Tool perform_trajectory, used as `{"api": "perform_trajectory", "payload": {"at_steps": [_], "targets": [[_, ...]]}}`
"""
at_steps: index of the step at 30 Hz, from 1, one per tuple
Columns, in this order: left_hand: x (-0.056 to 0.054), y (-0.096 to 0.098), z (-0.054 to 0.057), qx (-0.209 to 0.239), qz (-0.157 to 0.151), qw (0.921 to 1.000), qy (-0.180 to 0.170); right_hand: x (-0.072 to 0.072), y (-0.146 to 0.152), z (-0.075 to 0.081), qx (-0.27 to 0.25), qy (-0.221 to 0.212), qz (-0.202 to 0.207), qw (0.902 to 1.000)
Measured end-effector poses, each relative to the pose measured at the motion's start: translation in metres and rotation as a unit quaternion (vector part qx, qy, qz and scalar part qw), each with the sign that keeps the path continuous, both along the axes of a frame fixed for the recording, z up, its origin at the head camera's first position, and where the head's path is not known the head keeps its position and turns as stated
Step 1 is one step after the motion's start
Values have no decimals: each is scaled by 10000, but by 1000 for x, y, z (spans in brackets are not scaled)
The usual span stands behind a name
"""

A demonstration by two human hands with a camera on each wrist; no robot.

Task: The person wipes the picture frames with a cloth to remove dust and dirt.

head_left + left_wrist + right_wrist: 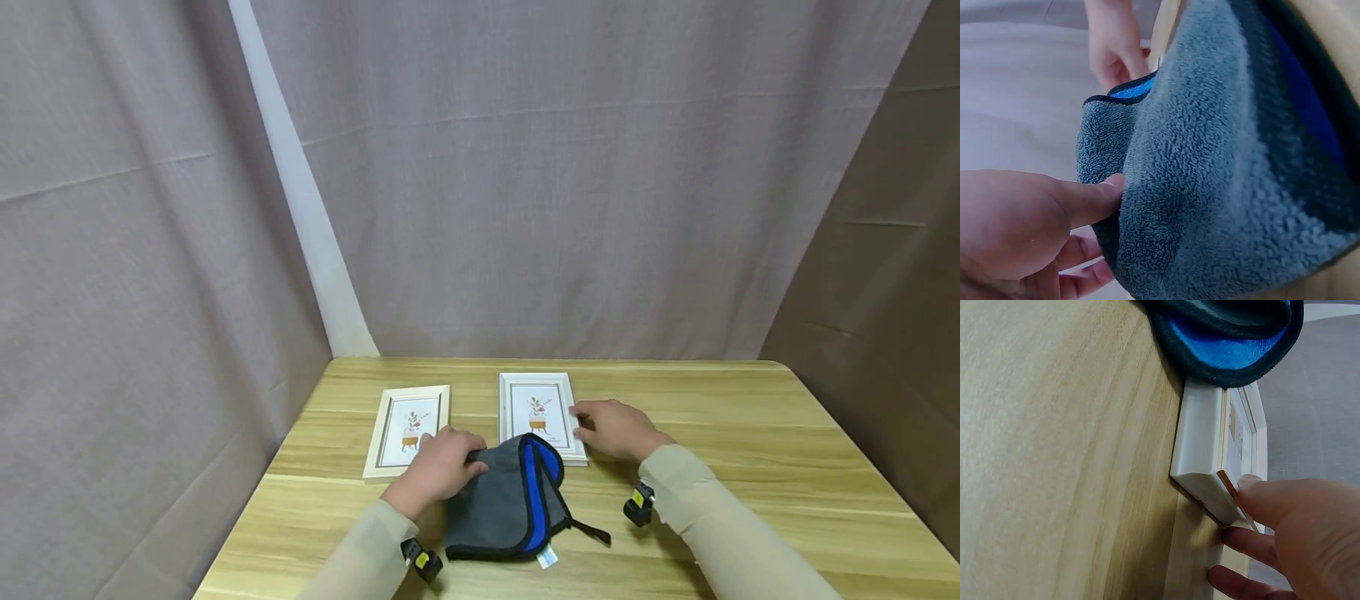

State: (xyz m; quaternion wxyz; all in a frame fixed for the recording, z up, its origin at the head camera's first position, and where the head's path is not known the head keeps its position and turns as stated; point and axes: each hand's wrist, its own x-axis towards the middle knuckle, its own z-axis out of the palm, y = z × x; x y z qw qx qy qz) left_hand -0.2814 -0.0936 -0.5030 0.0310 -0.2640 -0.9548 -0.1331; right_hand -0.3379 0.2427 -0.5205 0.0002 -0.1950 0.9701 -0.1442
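Note:
A folded grey cloth (491, 504) with black edging and blue inside lies at the front middle of the table. My left hand (442, 467) pinches its upper left edge; in the left wrist view the thumb presses on the grey pile of the towelling cloth (1172, 175), the other fingers behind it. The cloth's top overlaps the lower edge of a white picture frame (537, 417) holding a plant picture. My right hand (618, 429) holds that frame by its right edge. In the right wrist view the thumb is on the rim of the frame (1200, 437), fingers low beside it.
A cream picture frame (408, 429) with a similar plant picture lies at the left, its lower right partly behind my left hand. From the cloth extend a black loop (592, 531) and a white tag (547, 557). Grey curtains (525, 208) hang behind the wooden table (712, 400).

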Motion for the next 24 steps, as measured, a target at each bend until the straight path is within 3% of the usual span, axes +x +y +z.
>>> {"api": "perform_trajectory", "payload": {"at_steps": [5,10,13,16,19,24], "targets": [[-6,-4,0,0,315,9995,-81,1,-1,1,-14,-30,-27,10000],[1,6,-5,-98,597,9967,548,2,-2,1,-79,-34,-8,10000],[12,15,-5,-45,458,9928,1106,4,-3,0,-102,-36,-7,9999],[22,23,-3,-54,139,9904,1375,3,-5,1,-98,-14,-3,10000],[27,29,-4,-260,26,9909,1320,3,-6,2,-92,-10,-10,10000],[24,32,-9,-686,284,9931,912,2,-8,2,-67,-37,15,10000]]}}
